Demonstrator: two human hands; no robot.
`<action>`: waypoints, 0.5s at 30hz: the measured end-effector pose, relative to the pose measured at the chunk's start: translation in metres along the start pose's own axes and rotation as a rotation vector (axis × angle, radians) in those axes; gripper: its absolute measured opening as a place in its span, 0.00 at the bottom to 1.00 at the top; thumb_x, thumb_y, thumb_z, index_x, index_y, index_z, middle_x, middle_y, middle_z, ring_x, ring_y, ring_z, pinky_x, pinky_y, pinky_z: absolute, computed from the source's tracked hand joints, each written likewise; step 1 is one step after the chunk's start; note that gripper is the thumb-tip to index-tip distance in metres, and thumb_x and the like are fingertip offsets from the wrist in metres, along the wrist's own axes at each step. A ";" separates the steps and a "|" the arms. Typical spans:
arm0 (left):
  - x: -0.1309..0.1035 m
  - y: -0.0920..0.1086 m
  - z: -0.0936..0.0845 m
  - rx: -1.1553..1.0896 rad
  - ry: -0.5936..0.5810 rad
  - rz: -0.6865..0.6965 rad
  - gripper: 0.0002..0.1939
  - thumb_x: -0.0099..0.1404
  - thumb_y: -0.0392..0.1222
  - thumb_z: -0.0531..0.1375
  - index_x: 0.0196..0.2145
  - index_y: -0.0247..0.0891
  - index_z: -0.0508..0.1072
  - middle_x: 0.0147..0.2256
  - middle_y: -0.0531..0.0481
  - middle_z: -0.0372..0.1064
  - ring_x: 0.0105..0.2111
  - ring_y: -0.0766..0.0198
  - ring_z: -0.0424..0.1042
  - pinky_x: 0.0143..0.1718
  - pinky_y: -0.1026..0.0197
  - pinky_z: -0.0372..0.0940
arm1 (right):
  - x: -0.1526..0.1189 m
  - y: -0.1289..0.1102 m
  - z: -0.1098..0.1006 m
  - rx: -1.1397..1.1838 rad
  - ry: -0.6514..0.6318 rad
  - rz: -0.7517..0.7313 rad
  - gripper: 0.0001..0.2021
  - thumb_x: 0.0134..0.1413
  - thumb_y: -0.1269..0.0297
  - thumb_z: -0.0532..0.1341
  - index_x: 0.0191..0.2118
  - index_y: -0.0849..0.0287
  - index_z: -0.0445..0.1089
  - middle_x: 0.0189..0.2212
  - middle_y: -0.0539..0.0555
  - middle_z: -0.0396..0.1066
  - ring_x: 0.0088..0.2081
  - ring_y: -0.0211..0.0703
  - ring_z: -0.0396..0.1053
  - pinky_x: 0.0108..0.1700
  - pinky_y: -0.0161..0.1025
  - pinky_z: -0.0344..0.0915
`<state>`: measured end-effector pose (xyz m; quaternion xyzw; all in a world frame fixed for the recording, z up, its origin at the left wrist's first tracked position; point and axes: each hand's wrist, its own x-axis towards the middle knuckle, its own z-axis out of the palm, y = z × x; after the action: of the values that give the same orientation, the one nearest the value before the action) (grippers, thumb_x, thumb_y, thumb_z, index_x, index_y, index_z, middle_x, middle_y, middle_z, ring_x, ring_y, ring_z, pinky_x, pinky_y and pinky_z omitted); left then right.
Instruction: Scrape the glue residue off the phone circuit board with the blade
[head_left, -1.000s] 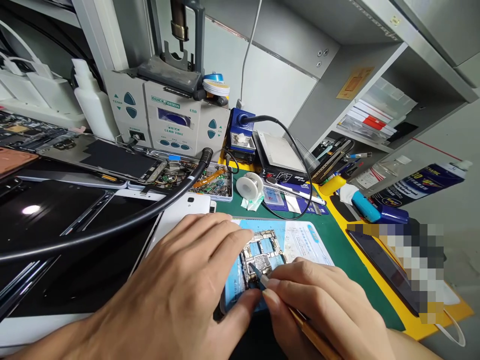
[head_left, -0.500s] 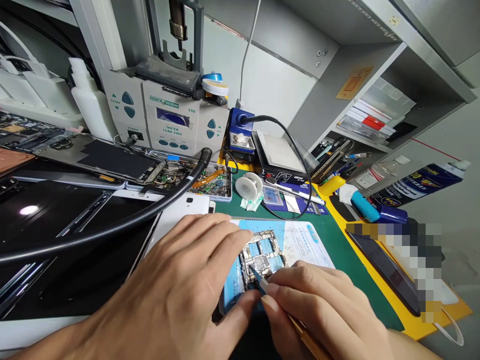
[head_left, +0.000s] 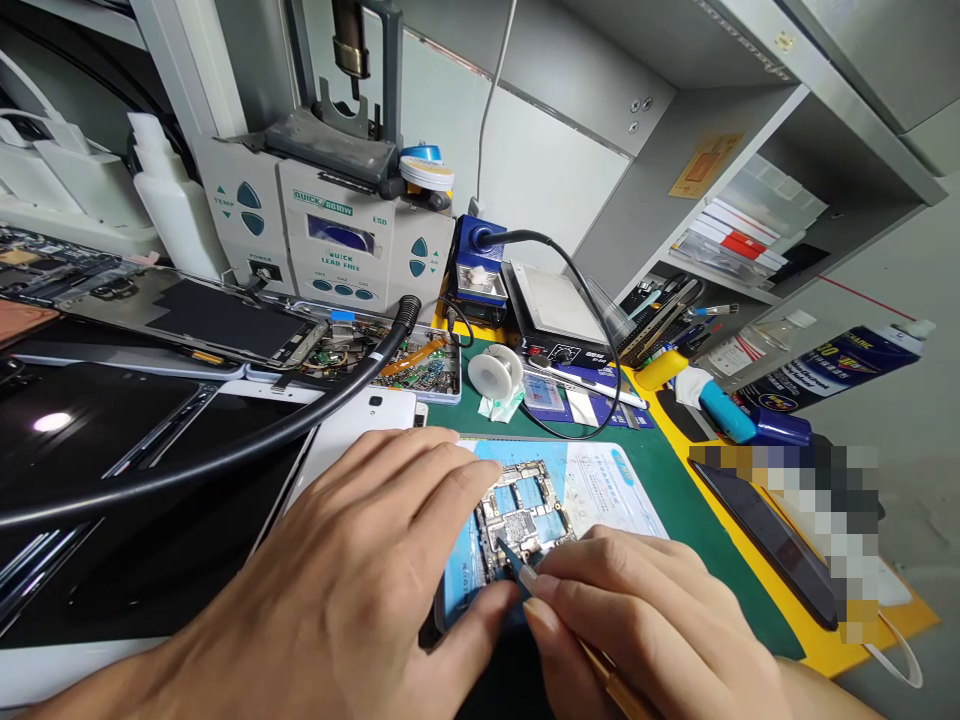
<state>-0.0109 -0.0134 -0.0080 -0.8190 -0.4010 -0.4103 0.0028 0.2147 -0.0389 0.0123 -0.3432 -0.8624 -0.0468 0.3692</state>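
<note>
A phone circuit board (head_left: 519,524) with square openings lies on a blue-and-white printed pad (head_left: 616,490). My left hand (head_left: 375,560) curves around the left side of the board. Its index fingertip rests at the upper left edge and its thumb lies below the near edge, steadying it. In my right hand (head_left: 637,600) is a thin pointed blade tool (head_left: 510,554) with a gold-brown handle, pinched between thumb and fingers. The tip meets the lower left part of the board, next to a silvery chip area. My right hand hides the board's lower right corner.
Behind the hands stands a hot-air station (head_left: 337,245) whose black hose (head_left: 300,430) crosses the left side over phones and screens. A solder wire spool (head_left: 495,374), a small heating plate (head_left: 562,310) and a tray of loose boards (head_left: 442,378) sit beyond the pad. A dark phone (head_left: 765,540) lies right.
The view shifts very slightly. My right hand and the tool tip stay at nearly the same spot on the board, and my left hand keeps its place.
</note>
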 end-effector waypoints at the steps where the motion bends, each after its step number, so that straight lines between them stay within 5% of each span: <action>1: 0.000 0.000 0.000 0.001 -0.003 0.004 0.13 0.72 0.37 0.57 0.51 0.42 0.76 0.51 0.43 0.86 0.50 0.47 0.86 0.45 0.44 0.80 | 0.000 0.000 0.000 0.004 -0.003 -0.004 0.15 0.59 0.85 0.65 0.44 0.56 0.74 0.28 0.51 0.83 0.23 0.43 0.79 0.26 0.41 0.76; 11: -0.001 0.000 0.001 0.005 -0.004 0.013 0.14 0.75 0.38 0.58 0.55 0.43 0.76 0.52 0.47 0.86 0.52 0.52 0.85 0.51 0.47 0.79 | 0.001 0.011 -0.012 0.066 -0.086 -0.054 0.15 0.60 0.84 0.66 0.47 0.58 0.75 0.32 0.53 0.86 0.26 0.43 0.83 0.29 0.39 0.80; 15: -0.003 -0.001 0.004 0.017 0.003 0.009 0.14 0.76 0.40 0.59 0.57 0.45 0.75 0.53 0.49 0.86 0.54 0.52 0.85 0.56 0.46 0.77 | 0.015 0.022 -0.018 0.199 0.002 0.074 0.12 0.62 0.83 0.67 0.41 0.57 0.75 0.30 0.51 0.84 0.27 0.40 0.83 0.31 0.32 0.80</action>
<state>-0.0102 -0.0134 -0.0132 -0.8201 -0.4010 -0.4081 0.0124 0.2319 -0.0192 0.0314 -0.3364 -0.8492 0.0523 0.4038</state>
